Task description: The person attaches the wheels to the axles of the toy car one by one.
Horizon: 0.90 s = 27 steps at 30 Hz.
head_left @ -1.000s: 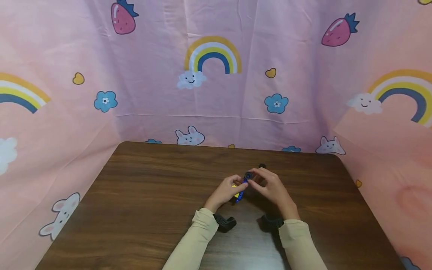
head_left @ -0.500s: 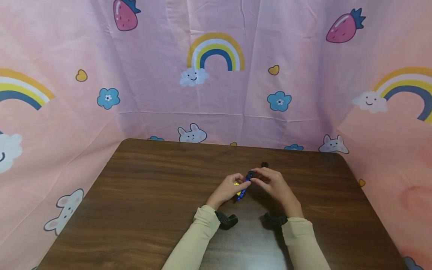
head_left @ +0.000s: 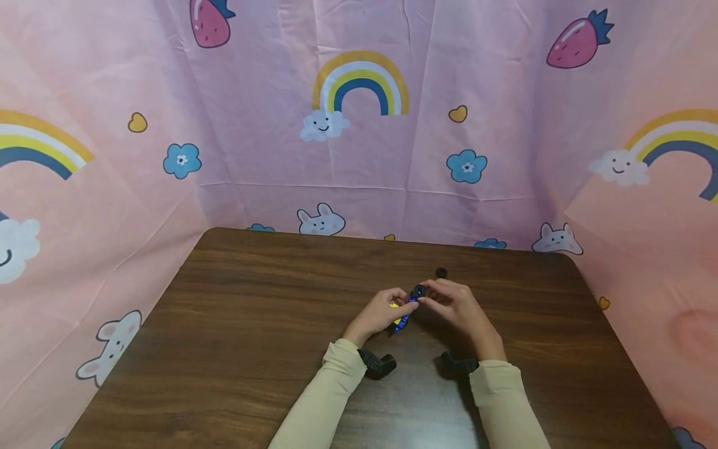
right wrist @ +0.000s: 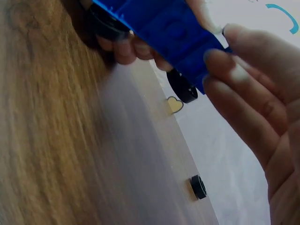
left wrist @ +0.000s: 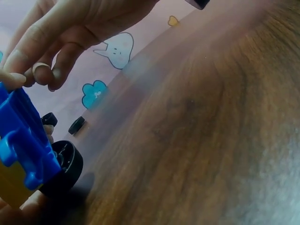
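Observation:
A toy car with a blue chassis (head_left: pixel 401 323) and a yellow part (left wrist: pixel 13 185) is held in my left hand (head_left: pixel 374 317), above the table. Black wheels (left wrist: pixel 65 166) stand out along the chassis; in the head view, one wheel (head_left: pixel 418 291) shows between the hands. My right hand (head_left: pixel 462 312) pinches the end of the chassis beside that wheel with thumb and fingertips. In the right wrist view, those fingers meet at the corner of the blue underside (right wrist: pixel 173 33). The exact spot between the fingertips is partly hidden.
One loose black wheel (head_left: pixel 441 272) lies on the brown wooden table (head_left: pixel 252 324), beyond the right hand. A pink patterned cloth (head_left: pixel 359 168) hangs behind the table and along both sides. Black wrist devices (head_left: pixel 377 364) sit by both cuffs.
The head view has shifted slightly, so everything sits a little farther right and higher. Both hands keep their hold on the toy car, and the wheel between them has turned or tilted slightly.

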{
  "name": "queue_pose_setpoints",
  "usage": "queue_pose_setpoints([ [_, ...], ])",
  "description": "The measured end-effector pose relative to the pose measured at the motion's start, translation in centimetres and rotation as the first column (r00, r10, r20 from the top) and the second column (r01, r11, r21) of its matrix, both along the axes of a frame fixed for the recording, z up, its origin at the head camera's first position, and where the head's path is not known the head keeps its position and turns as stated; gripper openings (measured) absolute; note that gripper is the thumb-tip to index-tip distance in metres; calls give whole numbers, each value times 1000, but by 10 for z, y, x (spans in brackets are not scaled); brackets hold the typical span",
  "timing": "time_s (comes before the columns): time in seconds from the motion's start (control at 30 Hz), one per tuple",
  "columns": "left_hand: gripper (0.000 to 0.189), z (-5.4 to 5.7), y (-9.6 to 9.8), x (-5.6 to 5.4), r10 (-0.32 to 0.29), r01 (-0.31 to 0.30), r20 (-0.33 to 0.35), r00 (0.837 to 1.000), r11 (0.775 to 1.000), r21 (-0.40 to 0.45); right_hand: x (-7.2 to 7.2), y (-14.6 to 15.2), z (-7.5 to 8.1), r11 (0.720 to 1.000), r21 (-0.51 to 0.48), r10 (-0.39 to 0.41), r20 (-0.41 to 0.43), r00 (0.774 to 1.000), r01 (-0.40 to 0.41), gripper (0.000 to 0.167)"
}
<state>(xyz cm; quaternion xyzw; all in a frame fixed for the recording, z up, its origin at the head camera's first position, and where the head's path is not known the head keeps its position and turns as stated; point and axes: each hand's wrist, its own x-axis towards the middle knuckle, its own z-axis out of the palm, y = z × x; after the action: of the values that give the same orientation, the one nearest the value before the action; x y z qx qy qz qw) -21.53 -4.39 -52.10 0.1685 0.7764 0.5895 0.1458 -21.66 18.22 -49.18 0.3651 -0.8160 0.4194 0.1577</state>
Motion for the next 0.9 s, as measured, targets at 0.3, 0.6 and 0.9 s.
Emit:
queue_pose_setpoints([
  [0.3,29,-2,-4,0,-24,24,13,1000,1000,17,5,-5,0,998,-63,1,67,998,3,31],
  [0.6,30,-7,-5,1,-41,41,20,999,999,21,17,-9,13,991,-128,37,107,994,-23,28],
  [0.9,28,-4,-3,-4,-53,52,5,999,998,34,1,2,-12,992,-124,4,110,994,9,36],
])
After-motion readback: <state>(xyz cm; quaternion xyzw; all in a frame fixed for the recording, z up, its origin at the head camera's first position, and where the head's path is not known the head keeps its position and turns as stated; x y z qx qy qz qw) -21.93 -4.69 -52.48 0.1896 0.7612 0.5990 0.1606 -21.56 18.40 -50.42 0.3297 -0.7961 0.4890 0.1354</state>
